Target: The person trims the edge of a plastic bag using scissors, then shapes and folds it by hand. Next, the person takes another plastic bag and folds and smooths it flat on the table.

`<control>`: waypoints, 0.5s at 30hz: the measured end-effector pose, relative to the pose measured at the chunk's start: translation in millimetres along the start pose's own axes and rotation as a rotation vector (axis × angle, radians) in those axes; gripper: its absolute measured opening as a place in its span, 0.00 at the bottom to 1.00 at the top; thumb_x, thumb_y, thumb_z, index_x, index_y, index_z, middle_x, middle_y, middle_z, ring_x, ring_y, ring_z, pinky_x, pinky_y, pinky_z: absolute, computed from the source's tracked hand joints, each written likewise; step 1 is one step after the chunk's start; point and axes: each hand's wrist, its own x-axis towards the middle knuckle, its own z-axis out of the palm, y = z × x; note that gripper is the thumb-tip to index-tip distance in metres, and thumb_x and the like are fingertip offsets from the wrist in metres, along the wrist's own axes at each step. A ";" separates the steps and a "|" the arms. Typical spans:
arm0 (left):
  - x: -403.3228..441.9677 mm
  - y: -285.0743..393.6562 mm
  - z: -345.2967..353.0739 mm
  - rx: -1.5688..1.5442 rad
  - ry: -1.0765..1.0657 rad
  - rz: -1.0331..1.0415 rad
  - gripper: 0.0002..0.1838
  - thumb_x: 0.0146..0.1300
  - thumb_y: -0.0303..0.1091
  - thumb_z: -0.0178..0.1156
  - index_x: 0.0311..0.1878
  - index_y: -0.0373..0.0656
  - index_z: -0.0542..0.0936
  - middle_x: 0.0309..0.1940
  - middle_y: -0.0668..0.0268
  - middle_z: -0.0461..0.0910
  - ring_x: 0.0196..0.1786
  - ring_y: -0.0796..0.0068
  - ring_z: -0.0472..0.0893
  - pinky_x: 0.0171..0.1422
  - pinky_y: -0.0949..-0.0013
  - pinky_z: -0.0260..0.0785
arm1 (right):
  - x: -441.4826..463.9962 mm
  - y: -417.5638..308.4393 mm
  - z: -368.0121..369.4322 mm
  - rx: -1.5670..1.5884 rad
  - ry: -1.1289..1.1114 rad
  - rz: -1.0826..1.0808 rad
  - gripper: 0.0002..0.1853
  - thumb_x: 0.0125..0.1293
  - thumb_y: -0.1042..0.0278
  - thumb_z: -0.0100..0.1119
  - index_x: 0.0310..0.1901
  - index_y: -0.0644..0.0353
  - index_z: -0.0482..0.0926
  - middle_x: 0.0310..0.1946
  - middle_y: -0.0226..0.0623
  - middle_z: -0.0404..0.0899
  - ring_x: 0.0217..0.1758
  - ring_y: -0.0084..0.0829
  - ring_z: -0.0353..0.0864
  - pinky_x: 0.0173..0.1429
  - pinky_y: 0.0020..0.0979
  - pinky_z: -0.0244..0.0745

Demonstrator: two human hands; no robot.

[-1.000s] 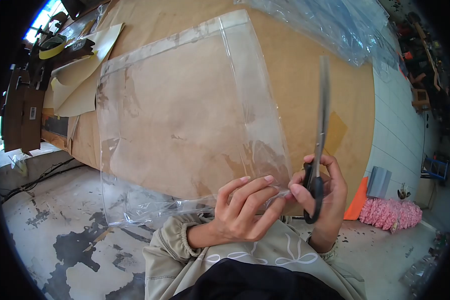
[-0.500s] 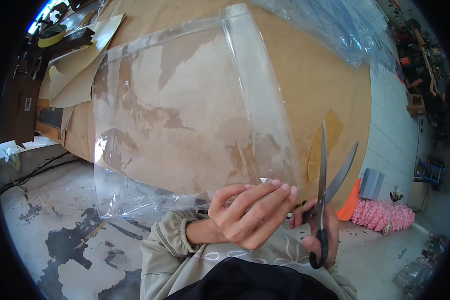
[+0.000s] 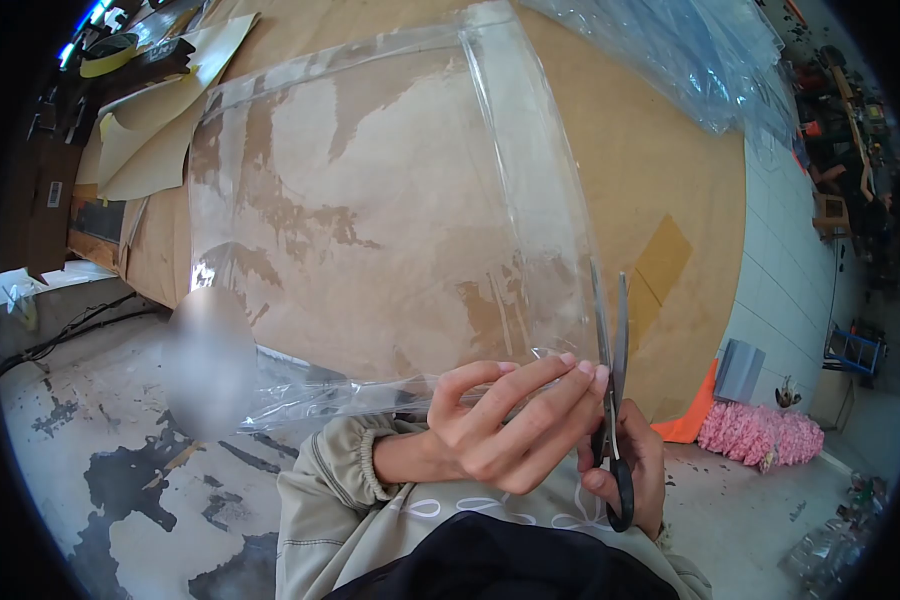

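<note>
A clear plastic sheet (image 3: 370, 220) with folded borders lies over the brown covered table (image 3: 690, 170), its near edge hanging over the front. My left hand (image 3: 515, 420) pinches the sheet's near right corner, fingertips pressed together. Just right of it, my right hand (image 3: 635, 465) holds black-handled scissors (image 3: 617, 400), fingers in the loops. The blades point away from me, slightly apart, close beside my left fingertips and the sheet's right edge. Whether plastic lies between the blades cannot be made out.
Bluish plastic (image 3: 670, 60) lies at the table's far right. Cream paper (image 3: 150, 150) and a yellow tape roll (image 3: 110, 62) are at the far left. A pink bundle (image 3: 760, 435) sits on the floor at right, near an orange piece (image 3: 690, 415). A blurred pale spot covers part of the left.
The scissors have turned in my right hand, opened, then narrowed and come beside my left fingertips. My left hand has shifted slightly right, and the sheet has moved a little with it.
</note>
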 end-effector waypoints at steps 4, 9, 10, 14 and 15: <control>0.0 0.2 -0.1 0.002 -0.006 0.004 0.15 0.44 0.29 0.60 0.37 0.52 0.87 0.37 0.78 0.83 0.39 0.82 0.80 0.40 0.74 0.59 | 1.1 0.7 0.3 -0.005 -0.002 -0.013 0.28 0.51 0.61 0.76 0.46 0.65 0.70 0.25 0.27 0.71 0.27 0.16 0.70 0.33 0.19 0.68; 0.0 0.2 -0.8 -0.001 -0.016 0.001 0.15 0.43 0.29 0.60 0.37 0.52 0.87 0.37 0.78 0.83 0.39 0.82 0.80 0.41 0.73 0.59 | 1.6 1.2 1.9 -0.013 0.013 -0.026 0.29 0.50 0.59 0.76 0.46 0.65 0.71 0.26 0.26 0.70 0.27 0.16 0.70 0.33 0.19 0.68; -0.4 0.4 -0.3 0.003 -0.012 0.002 0.15 0.43 0.29 0.60 0.37 0.52 0.87 0.37 0.78 0.83 0.38 0.82 0.80 0.41 0.73 0.59 | 1.5 1.6 1.8 -0.013 0.015 -0.026 0.29 0.50 0.58 0.76 0.46 0.65 0.71 0.26 0.26 0.70 0.27 0.16 0.70 0.33 0.19 0.68; -0.8 -0.3 -0.2 0.006 -0.014 0.010 0.15 0.43 0.28 0.60 0.36 0.53 0.87 0.37 0.79 0.83 0.38 0.82 0.80 0.41 0.73 0.58 | 2.7 2.3 1.0 0.027 0.007 -0.026 0.30 0.50 0.56 0.77 0.46 0.65 0.71 0.28 0.26 0.70 0.28 0.16 0.69 0.34 0.19 0.68; -1.2 -0.2 0.8 0.008 -0.007 0.009 0.15 0.43 0.28 0.60 0.36 0.53 0.87 0.37 0.79 0.83 0.38 0.82 0.80 0.41 0.73 0.58 | 3.4 2.7 1.2 0.039 0.007 -0.030 0.30 0.50 0.55 0.77 0.46 0.64 0.71 0.28 0.26 0.70 0.28 0.16 0.69 0.34 0.20 0.67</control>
